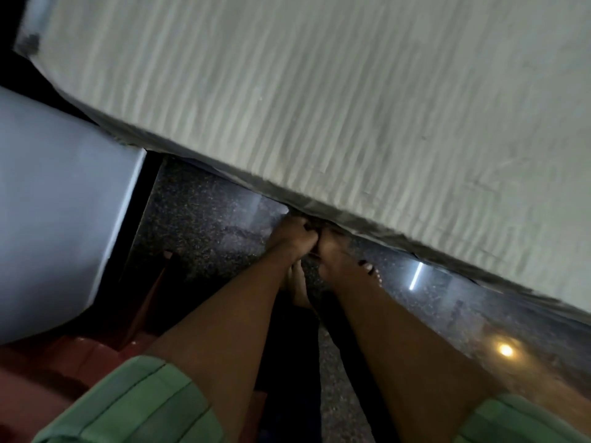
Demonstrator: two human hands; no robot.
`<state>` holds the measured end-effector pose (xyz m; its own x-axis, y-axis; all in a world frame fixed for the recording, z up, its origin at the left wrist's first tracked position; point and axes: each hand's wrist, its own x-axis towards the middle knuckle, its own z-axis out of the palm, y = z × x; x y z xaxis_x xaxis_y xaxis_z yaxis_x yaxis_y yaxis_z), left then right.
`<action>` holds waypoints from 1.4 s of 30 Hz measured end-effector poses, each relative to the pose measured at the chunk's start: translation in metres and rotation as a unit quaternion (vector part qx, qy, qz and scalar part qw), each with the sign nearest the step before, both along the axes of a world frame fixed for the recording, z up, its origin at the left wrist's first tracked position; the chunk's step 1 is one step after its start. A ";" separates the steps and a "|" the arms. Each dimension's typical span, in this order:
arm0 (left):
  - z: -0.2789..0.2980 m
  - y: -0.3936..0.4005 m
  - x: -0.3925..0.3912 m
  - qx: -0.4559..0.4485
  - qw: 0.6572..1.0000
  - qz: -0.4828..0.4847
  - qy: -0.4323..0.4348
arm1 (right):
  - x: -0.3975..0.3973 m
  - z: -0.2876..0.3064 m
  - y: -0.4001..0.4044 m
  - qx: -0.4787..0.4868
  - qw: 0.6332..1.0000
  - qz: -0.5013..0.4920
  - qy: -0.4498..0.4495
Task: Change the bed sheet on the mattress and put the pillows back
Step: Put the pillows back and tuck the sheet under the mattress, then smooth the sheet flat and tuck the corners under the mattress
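A pale striped bed sheet [335, 100] covers the mattress, which fills the upper half of the blurred view and runs diagonally. Its dark lower edge [377, 231] hangs just above the floor. My left hand [287, 233] and my right hand [332, 247] are side by side at that edge, fingers curled around the sheet's hem where it meets the mattress side. Both forearms reach down from green sleeves. No pillows are in view.
A grey-white cabinet or wall panel [60, 203] stands close on the left. Dark speckled polished floor [204, 225] lies below the bed and reflects lights. My bare feet [299, 289] stand by the bed edge. A reddish object [64, 372] sits lower left.
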<state>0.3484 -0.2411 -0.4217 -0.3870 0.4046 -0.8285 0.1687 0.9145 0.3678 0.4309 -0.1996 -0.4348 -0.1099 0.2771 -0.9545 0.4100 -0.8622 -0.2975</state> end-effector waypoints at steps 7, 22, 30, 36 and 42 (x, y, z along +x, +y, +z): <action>0.078 -0.001 -0.026 -0.024 0.994 -0.063 0.083 | -0.015 0.042 0.003 0.041 0.979 0.196 -0.020; 0.154 0.008 -0.150 0.184 0.946 0.070 0.257 | -0.167 0.153 0.072 0.430 0.786 0.420 0.143; 0.085 -0.030 -0.283 0.096 0.929 0.098 0.344 | -0.258 0.086 0.052 0.542 0.619 0.522 0.225; 0.067 -0.043 -0.326 0.090 0.873 0.077 0.473 | -0.354 0.064 0.057 0.563 0.361 0.702 0.243; 0.058 0.008 -0.344 0.151 0.872 0.010 0.466 | -0.431 0.055 0.165 0.614 0.414 0.670 0.059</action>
<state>0.0046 -0.2329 -0.3638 -0.8445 0.5355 -0.0076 0.5084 0.8060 0.3032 -0.0005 -0.0349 -0.3793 -0.9755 0.1600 -0.1511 0.1955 0.9454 -0.2607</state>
